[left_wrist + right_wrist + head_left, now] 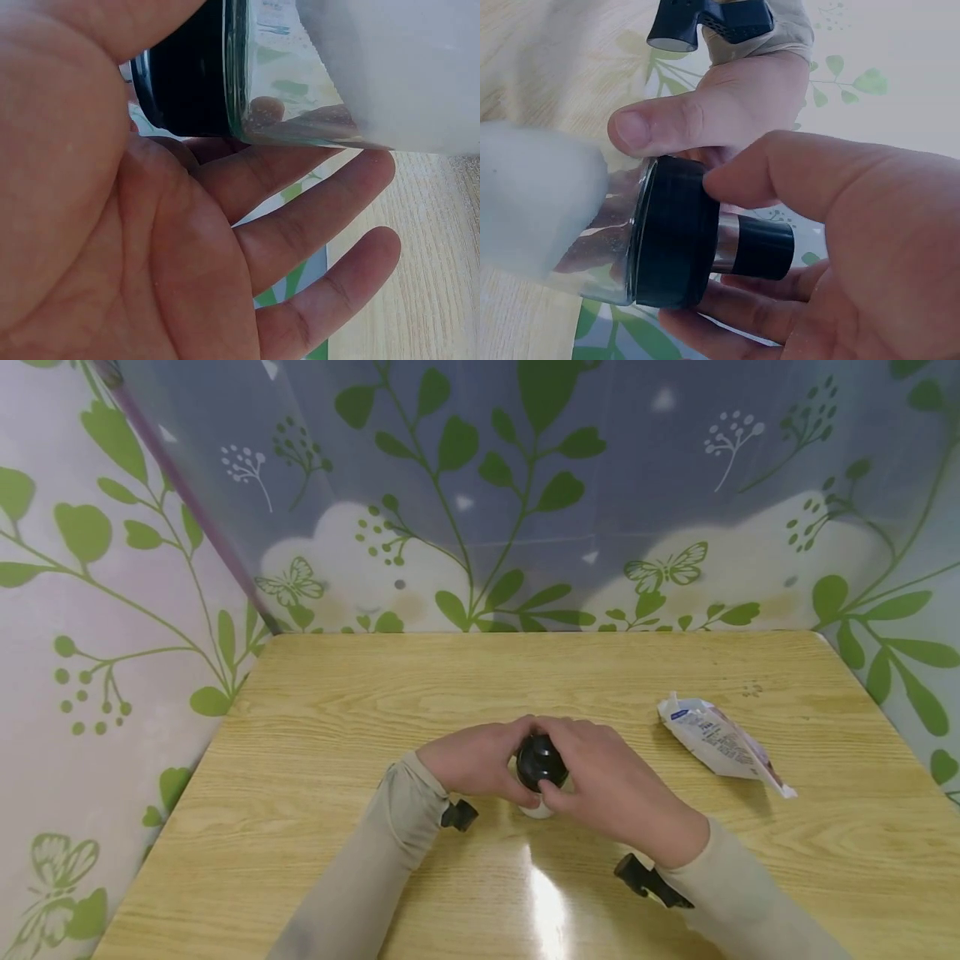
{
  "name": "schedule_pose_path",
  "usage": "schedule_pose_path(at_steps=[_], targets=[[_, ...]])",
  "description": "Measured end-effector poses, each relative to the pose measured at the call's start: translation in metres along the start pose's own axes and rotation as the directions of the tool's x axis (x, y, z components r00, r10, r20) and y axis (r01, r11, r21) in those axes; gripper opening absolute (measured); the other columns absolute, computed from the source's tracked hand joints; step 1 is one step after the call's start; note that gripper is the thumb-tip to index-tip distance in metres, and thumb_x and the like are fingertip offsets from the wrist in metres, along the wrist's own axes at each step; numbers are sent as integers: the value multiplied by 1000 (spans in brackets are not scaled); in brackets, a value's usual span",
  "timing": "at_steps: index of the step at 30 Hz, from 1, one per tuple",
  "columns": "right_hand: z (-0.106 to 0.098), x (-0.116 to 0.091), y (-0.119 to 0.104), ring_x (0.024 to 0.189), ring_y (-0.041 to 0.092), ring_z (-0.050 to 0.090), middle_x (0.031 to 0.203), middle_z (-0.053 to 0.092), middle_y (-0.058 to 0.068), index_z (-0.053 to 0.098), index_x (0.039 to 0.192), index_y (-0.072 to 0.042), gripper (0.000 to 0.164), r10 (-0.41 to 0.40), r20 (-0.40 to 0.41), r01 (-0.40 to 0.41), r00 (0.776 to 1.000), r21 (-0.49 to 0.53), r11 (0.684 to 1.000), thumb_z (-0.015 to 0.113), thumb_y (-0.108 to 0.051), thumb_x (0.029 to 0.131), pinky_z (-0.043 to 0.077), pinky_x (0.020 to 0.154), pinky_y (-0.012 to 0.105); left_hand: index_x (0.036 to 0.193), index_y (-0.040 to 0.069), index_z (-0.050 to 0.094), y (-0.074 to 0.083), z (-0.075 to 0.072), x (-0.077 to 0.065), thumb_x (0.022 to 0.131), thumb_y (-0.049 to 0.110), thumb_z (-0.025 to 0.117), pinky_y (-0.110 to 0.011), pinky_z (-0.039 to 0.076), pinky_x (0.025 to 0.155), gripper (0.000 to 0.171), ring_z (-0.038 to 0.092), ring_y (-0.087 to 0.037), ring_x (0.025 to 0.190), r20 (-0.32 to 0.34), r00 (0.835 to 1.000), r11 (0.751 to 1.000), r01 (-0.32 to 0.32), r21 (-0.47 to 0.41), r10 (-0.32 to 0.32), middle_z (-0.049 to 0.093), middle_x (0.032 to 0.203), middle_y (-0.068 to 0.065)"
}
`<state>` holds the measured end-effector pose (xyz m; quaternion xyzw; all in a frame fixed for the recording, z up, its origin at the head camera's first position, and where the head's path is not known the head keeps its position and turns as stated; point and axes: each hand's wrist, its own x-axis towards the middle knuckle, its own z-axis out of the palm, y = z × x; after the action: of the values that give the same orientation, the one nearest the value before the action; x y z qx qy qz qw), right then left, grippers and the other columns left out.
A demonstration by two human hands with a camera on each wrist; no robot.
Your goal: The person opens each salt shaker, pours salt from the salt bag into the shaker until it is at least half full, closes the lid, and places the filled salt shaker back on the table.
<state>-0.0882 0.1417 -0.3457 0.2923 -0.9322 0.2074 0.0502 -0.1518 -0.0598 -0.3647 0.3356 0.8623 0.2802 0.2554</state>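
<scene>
Between both hands, in the middle of the head view, stands a glass jar [607, 281] with a black lid [542, 762]. White grainy contents [532, 199] fill much of the glass. From the lid's top rises a black knob [765, 247] on a short metal stem. My left hand [476, 764] holds the jar around its upper part, its thumb lying by the lid's lower rim. Around the lid, the thumb and fingers of my right hand [618, 781] grip its edge. The right palm faces the knob.
A white printed pouch [716, 743] lies on the wooden table [337, 693] to the right of the hands. Leaf-patterned walls [480, 527] border the table's back and sides. Each wrist carries a small black device [648, 881].
</scene>
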Motion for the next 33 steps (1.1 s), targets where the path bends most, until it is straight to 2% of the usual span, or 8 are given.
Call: schedule_pose_path(at_steps=[7,12,14,17,20,23,29,33], targets=[[4,2,1,103,28,64,117,67,10,59,136,-4,64,93,-5,-93,996,-66,994,78,-45,91,49,91,52,136,21,47,-1,0,0,80,29,85,-25,51,89,68,64,-7,97,-17,999,999,-26,35,27,66,119,6],[7,3,2,117,37,61,124,67,13,59,138,-3,73,147,23,-144,989,-97,985,69,-59,93,43,102,59,130,22,50,0,-1,0,81,29,86,-26,52,85,62,64,-7,94,-18,1000,999,-22,29,22,66,112,7],[6,3,3,124,39,58,129,66,14,58,140,-3,72,130,36,-127,991,-72,989,71,-56,92,39,109,61,133,22,50,0,0,-1,81,30,86,-27,52,89,64,64,-7,98,-20,1000,999,-21,34,21,66,117,6],[2,1,4,129,37,57,135,64,13,55,142,-2,69,73,50,-72,996,-14,997,77,-41,90,37,112,59,138,21,48,0,0,-1,81,31,87,-27,50,96,70,63,-5,107,-24,999,999,-24,41,25,66,127,4],[-2,-1,4,131,35,56,141,61,13,51,145,-2,68,21,58,-22,998,24,999,79,-26,88,39,112,57,142,20,47,0,0,0,80,31,87,-28,48,100,75,62,-6,113,-23,999,999,-30,38,30,65,133,3],[-3,-2,4,129,34,58,139,62,14,51,145,-2,66,2,62,-4,998,30,1000,79,-20,88,44,109,54,148,20,46,0,0,1,81,31,87,-29,47,103,79,60,-6,117,-21,999,999,-26,37,27,63,137,4],[-1,-1,2,119,32,63,129,67,14,56,139,-1,62,0,16,0,1000,-18,1000,82,-23,88,48,102,53,151,21,48,3,1,1,81,33,86,-28,48,98,81,62,-5,111,-30,1000,999,-8,47,9,65,133,6],[5,1,0,109,31,64,121,69,13,59,136,-3,60,42,-25,-44,999,-56,997,83,-33,89,51,94,52,139,19,55,3,1,1,79,34,85,-28,51,88,69,64,-8,96,-69,998,997,15,74,-10,68,118,7]])
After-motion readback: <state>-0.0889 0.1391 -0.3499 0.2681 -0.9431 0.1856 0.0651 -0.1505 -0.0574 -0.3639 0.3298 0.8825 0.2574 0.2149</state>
